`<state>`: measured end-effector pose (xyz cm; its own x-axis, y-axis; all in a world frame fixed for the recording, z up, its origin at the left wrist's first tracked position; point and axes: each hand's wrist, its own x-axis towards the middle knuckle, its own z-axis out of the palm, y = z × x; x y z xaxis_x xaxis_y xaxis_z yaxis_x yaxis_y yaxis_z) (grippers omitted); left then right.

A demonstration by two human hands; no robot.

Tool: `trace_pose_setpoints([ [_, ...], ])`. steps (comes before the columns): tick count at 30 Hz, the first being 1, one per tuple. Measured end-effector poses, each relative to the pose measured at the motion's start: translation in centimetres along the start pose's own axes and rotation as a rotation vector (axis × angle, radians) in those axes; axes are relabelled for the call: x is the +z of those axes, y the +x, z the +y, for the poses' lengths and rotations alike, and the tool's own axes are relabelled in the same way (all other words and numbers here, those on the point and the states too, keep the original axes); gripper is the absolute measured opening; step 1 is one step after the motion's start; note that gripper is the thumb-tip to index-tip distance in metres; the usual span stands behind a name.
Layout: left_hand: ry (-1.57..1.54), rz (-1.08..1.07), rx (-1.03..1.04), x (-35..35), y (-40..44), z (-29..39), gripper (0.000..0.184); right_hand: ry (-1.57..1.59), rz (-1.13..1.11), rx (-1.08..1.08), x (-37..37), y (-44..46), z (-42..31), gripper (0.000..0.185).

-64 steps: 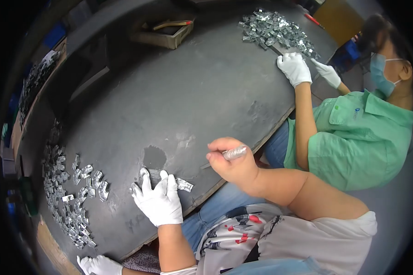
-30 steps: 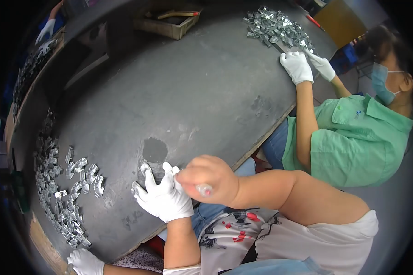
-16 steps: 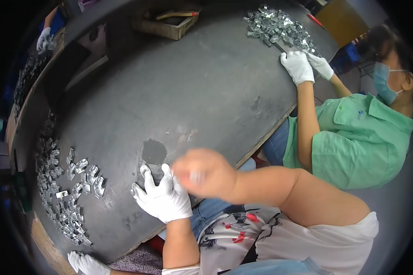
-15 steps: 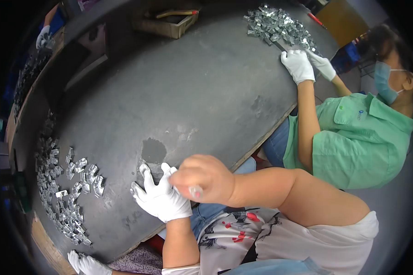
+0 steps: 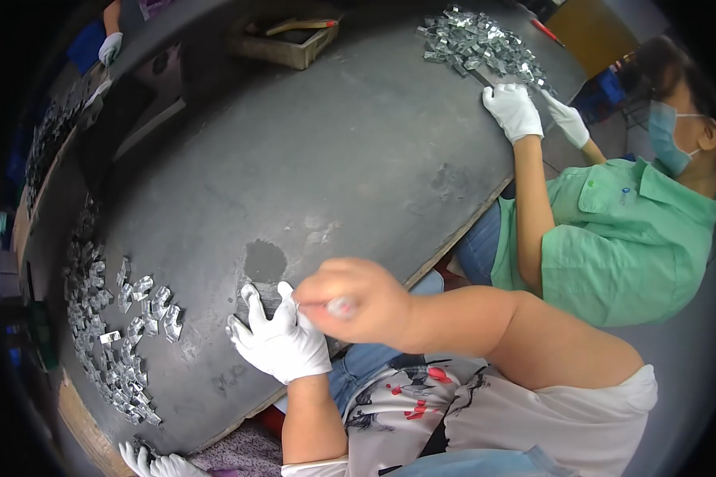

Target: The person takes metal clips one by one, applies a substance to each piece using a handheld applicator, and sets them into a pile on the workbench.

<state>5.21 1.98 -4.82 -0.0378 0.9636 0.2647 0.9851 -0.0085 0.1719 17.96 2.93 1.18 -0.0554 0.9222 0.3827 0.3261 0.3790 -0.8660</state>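
My left hand (image 5: pixel 286 342), in a white glove, lies on the dark table with its fingers spread. Between the thumb and forefinger shows a flat dark grey streaked patch (image 5: pixel 266 300); whether it is a separate piece, I cannot tell. My right hand (image 5: pixel 358 306) is bare and blurred by motion. Its fingers are closed on a slim tool (image 5: pixel 341 307) with a pale, pinkish end; the fist hides most of it. It hovers just right of the left hand, over the glove's edge. Left of my hands lie bent shiny metal pieces (image 5: pixel 151 306).
A co-worker in a green shirt (image 5: pixel 612 246) works with gloved hands (image 5: pixel 513 111) at a heap of metal pieces (image 5: pixel 485 48). A tray (image 5: pixel 294 52) with a yellowish-handled tool stands at the far edge. Other gloved hands show at lower left (image 5: pixel 159 461) and upper left (image 5: pixel 110 49).
My right hand has shifted slightly upward and turned, with the tool still in it. My left hand has stayed put. The upper-left worker's hand has moved right and up.
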Motion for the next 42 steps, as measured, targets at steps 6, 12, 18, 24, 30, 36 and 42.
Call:
trace_pose_setpoints([
  [6,-0.001,0.001,0.007,-0.8,0.0,0.4,0.017,0.261,0.209,0.702,0.7,1.7,1.7,0.015],
  [12,-0.011,-0.023,-0.008,-0.6,0.1,0.4,0.019,0.063,0.026,0.322,0.2,0.7,0.9,0.014],
  [18,0.011,-0.073,-0.039,-1.2,0.0,0.5,0.023,0.218,0.096,0.361,-2.3,0.0,-0.2,0.017],
  [24,-0.001,-0.091,-0.035,-0.1,-0.1,-0.2,0.024,-0.261,-0.087,-0.218,-0.7,-1.5,0.1,0.015],
  [30,0.071,-0.086,0.019,0.8,-0.2,-0.7,0.024,-0.245,-0.132,-0.241,0.6,-1.7,-0.3,0.013],
  [36,0.049,-0.055,-0.009,-0.5,0.0,0.3,0.021,-0.065,0.019,-0.019,0.5,-0.4,1.6,0.014],
  [42,0.05,0.003,0.012,-1.0,0.4,0.7,0.019,0.379,0.004,0.952,-4.4,2.0,3.1,0.019],
])
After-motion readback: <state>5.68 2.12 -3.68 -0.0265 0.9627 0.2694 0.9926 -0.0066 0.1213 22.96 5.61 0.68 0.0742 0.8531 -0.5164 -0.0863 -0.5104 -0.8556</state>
